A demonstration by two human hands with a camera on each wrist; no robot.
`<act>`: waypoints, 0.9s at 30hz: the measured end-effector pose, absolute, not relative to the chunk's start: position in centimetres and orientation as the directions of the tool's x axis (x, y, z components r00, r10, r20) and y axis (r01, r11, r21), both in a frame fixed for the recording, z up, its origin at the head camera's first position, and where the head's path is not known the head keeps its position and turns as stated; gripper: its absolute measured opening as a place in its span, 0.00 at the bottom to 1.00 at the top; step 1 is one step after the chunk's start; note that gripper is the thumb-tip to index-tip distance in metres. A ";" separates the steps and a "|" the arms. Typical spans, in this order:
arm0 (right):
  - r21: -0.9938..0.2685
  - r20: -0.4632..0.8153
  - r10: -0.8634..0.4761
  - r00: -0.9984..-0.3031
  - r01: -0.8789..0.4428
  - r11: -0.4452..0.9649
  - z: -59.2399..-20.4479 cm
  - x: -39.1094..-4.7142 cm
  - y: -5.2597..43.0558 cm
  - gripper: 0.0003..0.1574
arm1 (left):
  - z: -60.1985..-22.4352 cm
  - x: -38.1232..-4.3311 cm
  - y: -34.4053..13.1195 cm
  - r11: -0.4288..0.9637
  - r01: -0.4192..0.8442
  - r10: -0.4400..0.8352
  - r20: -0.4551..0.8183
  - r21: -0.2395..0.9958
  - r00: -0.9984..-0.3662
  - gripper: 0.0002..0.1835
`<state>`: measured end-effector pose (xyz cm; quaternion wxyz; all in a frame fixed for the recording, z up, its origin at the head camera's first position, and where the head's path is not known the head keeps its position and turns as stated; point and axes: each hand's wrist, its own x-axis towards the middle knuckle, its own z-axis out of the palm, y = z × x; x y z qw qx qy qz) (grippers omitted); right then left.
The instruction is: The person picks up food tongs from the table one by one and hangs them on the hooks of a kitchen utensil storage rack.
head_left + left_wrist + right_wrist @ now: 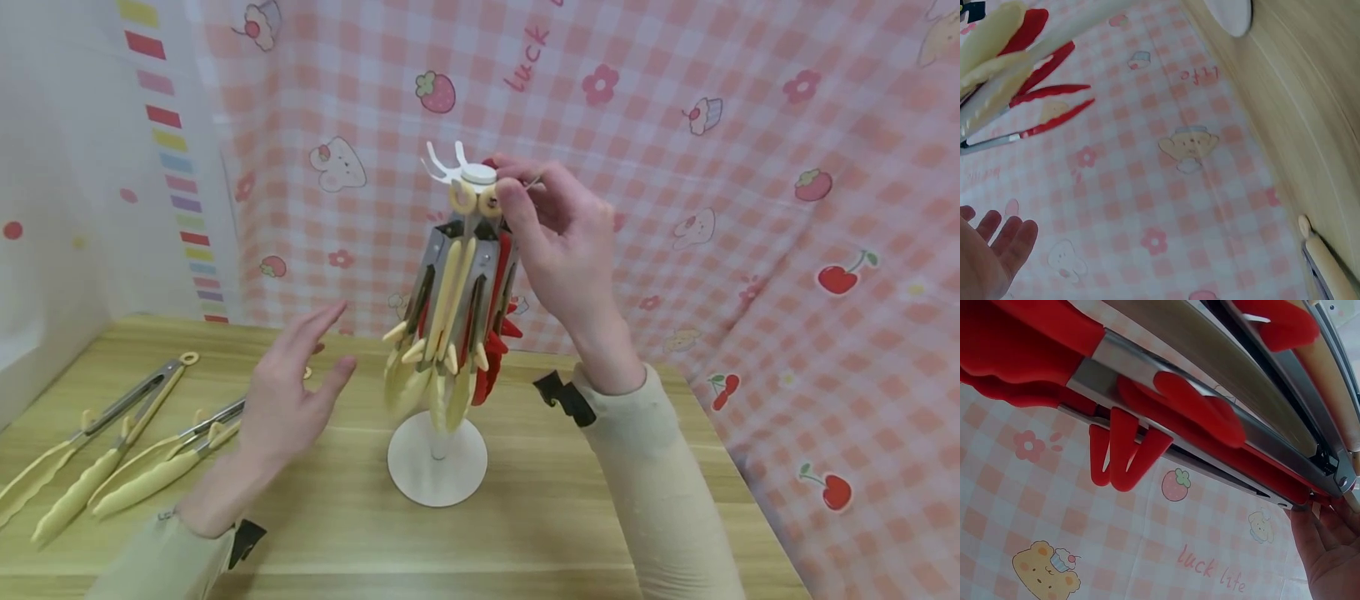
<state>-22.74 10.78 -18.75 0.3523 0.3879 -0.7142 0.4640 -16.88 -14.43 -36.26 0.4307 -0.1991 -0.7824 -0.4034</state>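
A white rotating-style stand with hooks [478, 173] stands upright on its round base [420, 477]. Cream-tipped tongs [453, 292] and red-tipped tongs [491, 367] hang from it by their end rings. At the top, my right hand [562, 233] pinches the hinge end of tongs beside the hooks; in the right wrist view its fingers [1310, 540] meet the upper end of the red tongs [1197, 425]. My left hand [288, 392] hovers left of the stand, fingers spread and holding nothing. Its fingers [1013, 244] are also visible in the left wrist view, below the hanging tongs.
Two cream-tipped tongs, one at the far left [135, 421] and one beside it [168, 467], lie on the wooden table [525, 533]. The left hand partly covers the nearer one. A pink checked cloth [675, 167] hangs behind and to the right.
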 end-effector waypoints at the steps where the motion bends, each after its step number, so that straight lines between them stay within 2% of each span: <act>1: -0.387 0.865 -0.226 -0.448 -0.882 0.267 -18.7 -22.7 10.7 0.54 | -36.3 -16.9 -14.7 0.607 0.650 -0.035 0.833 0.456 -0.552 0.34; 4: -0.380 0.870 -0.225 -0.439 -0.887 0.261 -18.6 -22.8 10.6 0.53 | -36.3 -17.0 -15.7 0.621 0.631 -0.033 0.819 0.465 -0.572 0.28; 5: -0.378 0.871 -0.228 -0.436 -0.889 0.256 -18.6 -22.8 10.6 0.50 | -36.4 -17.0 -16.0 0.629 0.617 -0.034 0.810 0.473 -0.586 0.27; 8: -0.378 0.868 -0.238 -0.436 -0.890 0.254 -18.7 -22.9 10.7 0.48 | -36.7 -16.9 -16.8 0.661 0.564 -0.037 0.772 0.495 -0.634 0.29; 15: -0.386 0.862 -0.235 -0.449 -0.882 0.268 -18.7 -22.9 10.6 0.54 | -37.2 -16.8 -18.3 0.731 0.483 0.003 0.705 0.483 -0.710 0.29; 17: -0.379 0.864 -0.238 -0.443 -0.885 0.271 -18.7 -22.9 10.7 0.53 | -37.3 -17.0 -18.6 0.743 0.472 0.019 0.690 0.475 -0.723 0.29; 19: -0.373 0.867 -0.241 -0.437 -0.888 0.269 -18.7 -23.0 10.8 0.49 | -37.3 -17.0 -18.9 0.757 0.456 0.033 0.669 0.468 -0.742 0.29; 23: -0.374 0.864 -0.251 -0.437 -0.890 0.260 -18.9 -23.0 10.9 0.31 | -37.4 -17.0 -19.4 0.786 0.399 0.046 0.599 0.472 -0.799 0.30; 25: -0.378 0.861 -0.252 -0.442 -0.887 0.264 -18.9 -22.9 10.9 0.33 | -37.5 -17.0 -19.6 0.801 0.373 0.049 0.570 0.468 -0.820 0.31; 27: -0.375 0.862 -0.247 -0.442 -0.885 0.274 -18.8 -22.8 10.9 0.41 | -37.6 -17.1 -19.8 0.813 0.360 0.053 0.557 0.458 -0.829 0.31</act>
